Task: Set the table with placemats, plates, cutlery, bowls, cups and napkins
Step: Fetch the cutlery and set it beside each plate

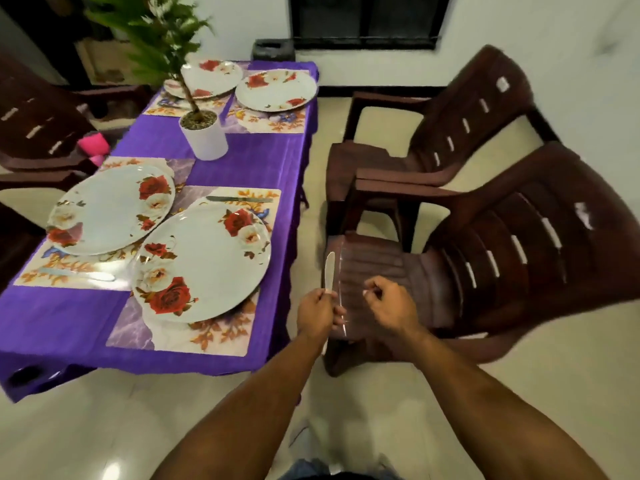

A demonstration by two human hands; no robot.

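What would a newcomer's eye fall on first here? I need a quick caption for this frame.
The purple tablecloth on the left, carrying four big rose-patterned plates on floral placemats, the nearest plate closest to the camera. A potted plant stands mid-table. In the foreground the left hand holds a knife over a dark brown chair, the right hand beside it.

A long table covered by a purple cloth [242, 161] bears four floral rectangular placemats: two at the near end [194, 336] [74, 271] and two at the far end [273, 123] [169, 107]. A white pot holding a green plant [204, 136] stands on the cloth between the pairs.
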